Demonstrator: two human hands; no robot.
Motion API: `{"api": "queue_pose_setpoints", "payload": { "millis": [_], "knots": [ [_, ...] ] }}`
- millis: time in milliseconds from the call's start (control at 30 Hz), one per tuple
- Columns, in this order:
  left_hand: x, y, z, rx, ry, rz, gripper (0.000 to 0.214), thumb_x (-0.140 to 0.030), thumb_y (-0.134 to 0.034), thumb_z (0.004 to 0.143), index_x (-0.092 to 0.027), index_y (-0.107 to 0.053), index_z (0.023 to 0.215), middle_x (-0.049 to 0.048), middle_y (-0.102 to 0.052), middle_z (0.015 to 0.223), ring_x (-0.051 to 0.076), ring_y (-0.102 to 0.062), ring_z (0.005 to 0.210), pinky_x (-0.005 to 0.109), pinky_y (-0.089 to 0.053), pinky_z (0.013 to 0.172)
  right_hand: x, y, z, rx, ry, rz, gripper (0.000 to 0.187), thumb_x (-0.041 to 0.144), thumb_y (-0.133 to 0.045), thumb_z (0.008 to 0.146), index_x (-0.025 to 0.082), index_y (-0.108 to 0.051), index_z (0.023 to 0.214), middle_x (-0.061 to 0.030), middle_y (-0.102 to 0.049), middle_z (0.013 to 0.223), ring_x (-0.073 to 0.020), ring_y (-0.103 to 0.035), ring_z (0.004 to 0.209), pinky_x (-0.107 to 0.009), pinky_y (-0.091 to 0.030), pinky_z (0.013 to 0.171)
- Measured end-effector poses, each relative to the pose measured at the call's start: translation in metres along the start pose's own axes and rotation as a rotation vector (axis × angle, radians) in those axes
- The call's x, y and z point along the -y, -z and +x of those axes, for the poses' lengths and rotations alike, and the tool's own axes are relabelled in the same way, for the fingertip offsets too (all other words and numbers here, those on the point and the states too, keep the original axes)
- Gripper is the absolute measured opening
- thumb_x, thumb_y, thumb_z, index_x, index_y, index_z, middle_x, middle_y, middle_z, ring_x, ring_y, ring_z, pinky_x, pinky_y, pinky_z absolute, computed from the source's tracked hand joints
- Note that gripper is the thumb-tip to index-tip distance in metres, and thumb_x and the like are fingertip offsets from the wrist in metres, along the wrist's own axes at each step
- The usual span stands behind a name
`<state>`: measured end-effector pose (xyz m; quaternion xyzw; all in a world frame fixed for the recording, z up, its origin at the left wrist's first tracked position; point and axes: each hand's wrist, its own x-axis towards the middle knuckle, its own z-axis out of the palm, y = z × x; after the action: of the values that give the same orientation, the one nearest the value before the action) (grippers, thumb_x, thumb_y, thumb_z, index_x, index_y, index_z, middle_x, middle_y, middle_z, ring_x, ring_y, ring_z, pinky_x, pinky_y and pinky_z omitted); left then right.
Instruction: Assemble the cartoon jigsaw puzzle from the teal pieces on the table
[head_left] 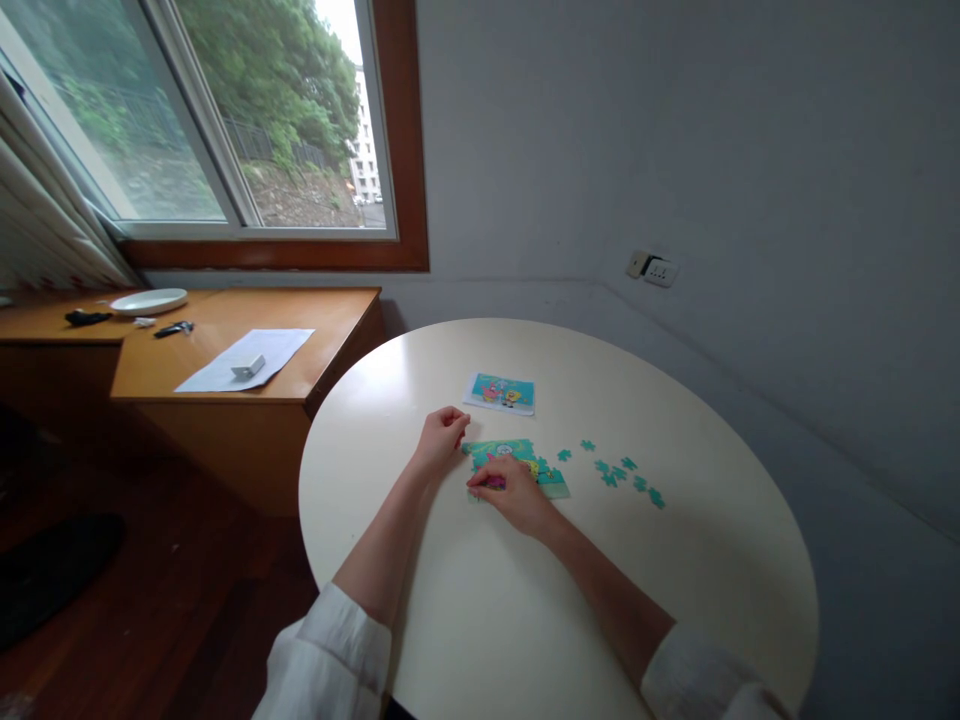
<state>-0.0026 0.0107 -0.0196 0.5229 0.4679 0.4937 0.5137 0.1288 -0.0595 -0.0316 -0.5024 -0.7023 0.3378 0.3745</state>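
Note:
A partly joined jigsaw puzzle (pixel 553 486) with a teal cartoon picture lies flat on the round table. My right hand (pixel 517 495) reaches over it and covers part of its middle. Its thumb and forefinger are pinched on a puzzle piece at the lower left edge, mostly hidden by the fingertips. By the upper left corner is my left hand (pixel 441 440), its fingers curled closed; whatever they may hold is hidden. Several loose teal puzzle pieces (pixel 618 473) are scattered to the right. Beyond the puzzle lies a picture card (pixel 504 393) with a similar cartoon.
The round white table (pixel 697 580) stands close to the wall. A power socket (pixel 660 271) is on that wall. At left, a wooden desk (pixel 345 320) bears a sheet of paper (pixel 214 372), a small white box (pixel 248 366) and a white plate (pixel 150 302) beneath a window.

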Motion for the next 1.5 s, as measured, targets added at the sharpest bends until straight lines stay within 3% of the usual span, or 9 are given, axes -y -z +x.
{"api": "queue_pose_setpoints", "payload": {
  "millis": [367,1067,1300,1500],
  "knots": [
    [0.004,-0.001,0.002,-0.014,-0.023,0.014,0.020,-0.033,-0.058,0.063,-0.015,-0.050,0.059,-0.0068,-0.040,0.041,0.004,-0.034,0.037,0.018,-0.026,0.039,-0.001,-0.005,-0.001,-0.023,0.104,-0.286,0.006,0.017,-0.066,0.067,0.022,-0.068,0.070,-0.0031,-0.062,0.080,-0.0190,-0.051,0.082,-0.036,-0.033,0.076],
    [0.009,0.000,0.003,-0.023,-0.024,0.032,0.020,-0.033,-0.057,0.064,-0.015,-0.050,0.059,-0.0071,-0.040,0.041,0.005,-0.034,0.036,0.018,-0.025,0.039,-0.001,-0.006,-0.002,-0.046,0.128,-0.214,0.015,0.009,-0.060,0.069,0.020,-0.066,0.077,-0.0026,-0.064,0.079,-0.0183,-0.054,0.080,-0.034,-0.038,0.076],
    [0.011,-0.001,0.005,-0.029,-0.027,0.039,0.019,-0.033,-0.056,0.064,-0.016,-0.049,0.059,-0.0075,-0.039,0.041,0.005,-0.033,0.036,0.019,-0.024,0.039,0.001,-0.008,-0.003,-0.029,0.140,-0.273,0.011,0.010,-0.061,0.067,0.020,-0.063,0.064,-0.0014,-0.066,0.076,-0.0202,-0.055,0.083,-0.036,-0.034,0.078],
    [0.010,0.001,0.004,-0.092,-0.137,0.151,0.020,-0.033,-0.052,0.068,-0.016,-0.048,0.059,-0.0061,-0.041,0.045,0.007,-0.037,0.042,0.020,-0.029,0.045,0.006,-0.004,-0.004,-0.157,0.187,-0.222,0.011,0.010,-0.057,0.070,0.020,-0.061,0.066,0.0000,-0.064,0.070,-0.0164,-0.055,0.074,-0.031,-0.035,0.074]
  ]
}}
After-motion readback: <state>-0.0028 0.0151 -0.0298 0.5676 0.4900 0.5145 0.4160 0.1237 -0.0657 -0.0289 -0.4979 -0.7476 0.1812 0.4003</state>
